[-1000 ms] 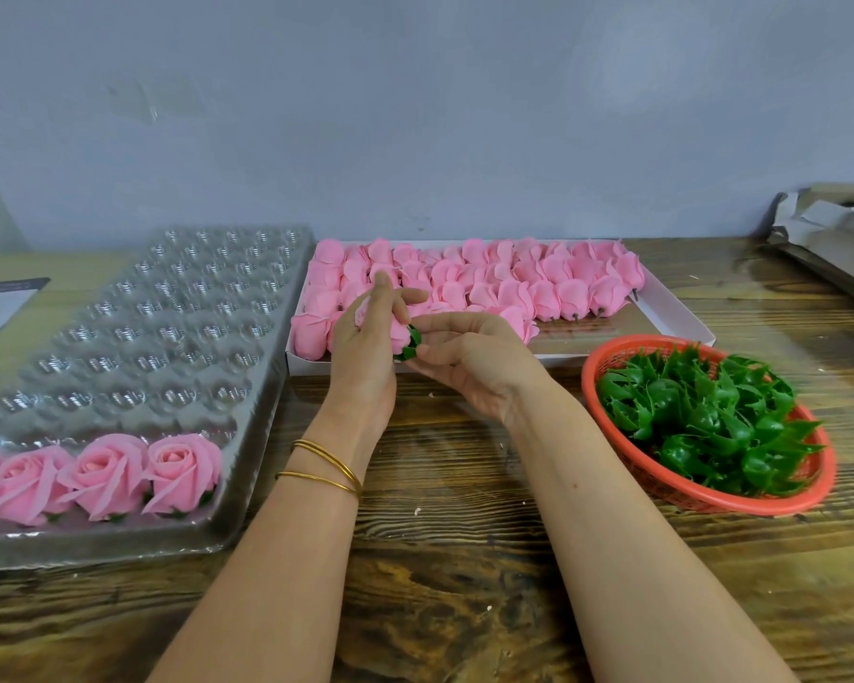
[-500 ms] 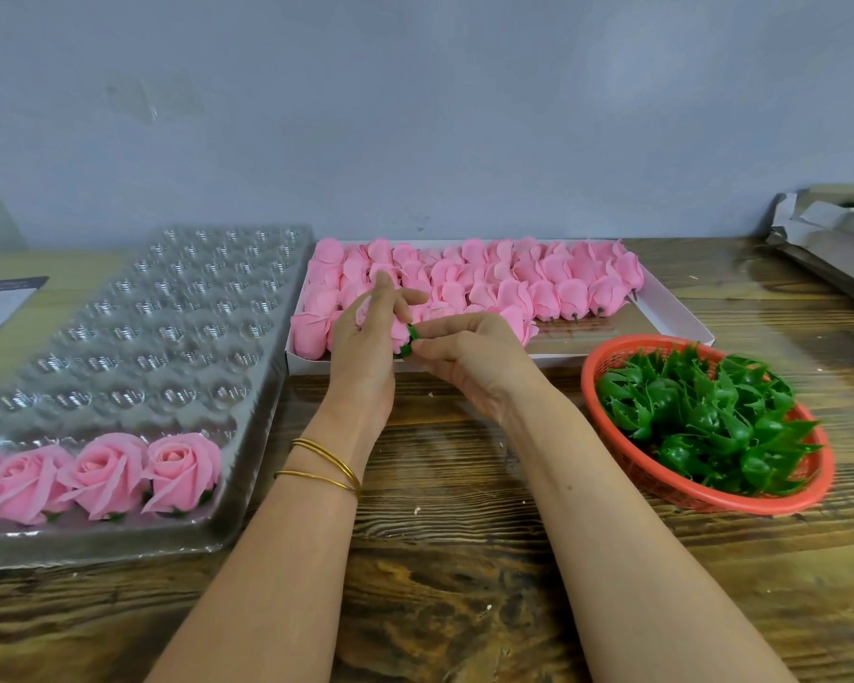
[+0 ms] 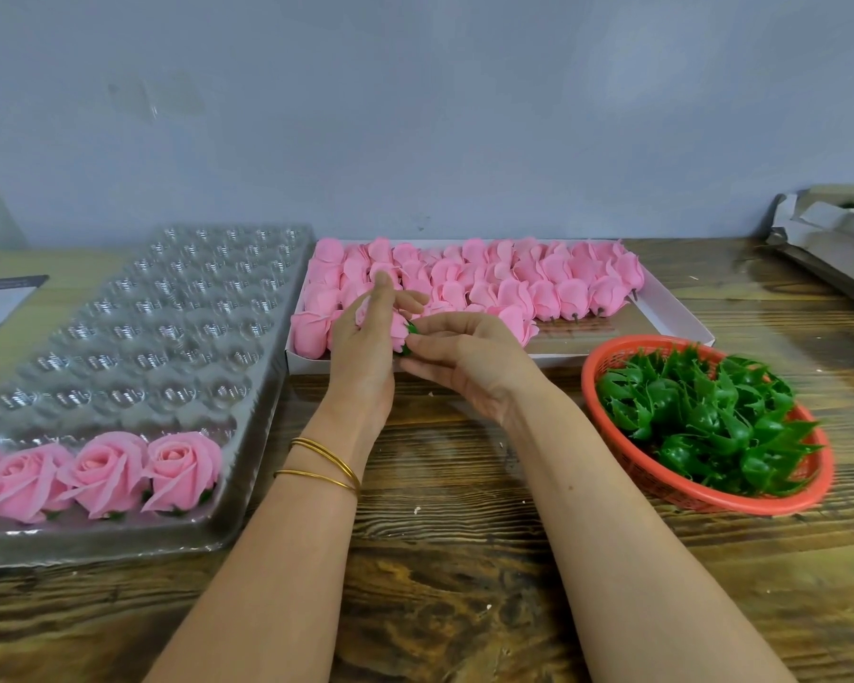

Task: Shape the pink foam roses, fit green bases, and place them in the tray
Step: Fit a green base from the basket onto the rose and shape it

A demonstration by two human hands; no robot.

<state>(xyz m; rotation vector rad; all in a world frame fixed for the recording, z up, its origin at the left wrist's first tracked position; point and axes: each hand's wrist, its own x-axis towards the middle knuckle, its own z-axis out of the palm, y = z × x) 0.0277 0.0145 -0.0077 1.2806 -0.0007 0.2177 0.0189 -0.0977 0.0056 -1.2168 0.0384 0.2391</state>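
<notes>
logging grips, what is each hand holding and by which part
Left hand holds a rose round its petals; right hand pinches the green base on it.

The green base (image 3: 411, 329) has been pressed closer against the pink foam rose (image 3: 396, 333) held in the left hand (image 3: 361, 359). It is now largely covered by the fingertips (image 3: 415, 343) of the right hand (image 3: 469, 367).

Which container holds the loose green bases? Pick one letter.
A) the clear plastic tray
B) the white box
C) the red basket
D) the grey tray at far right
C: the green bases are piled in the red basket on the table's right side.
</notes>
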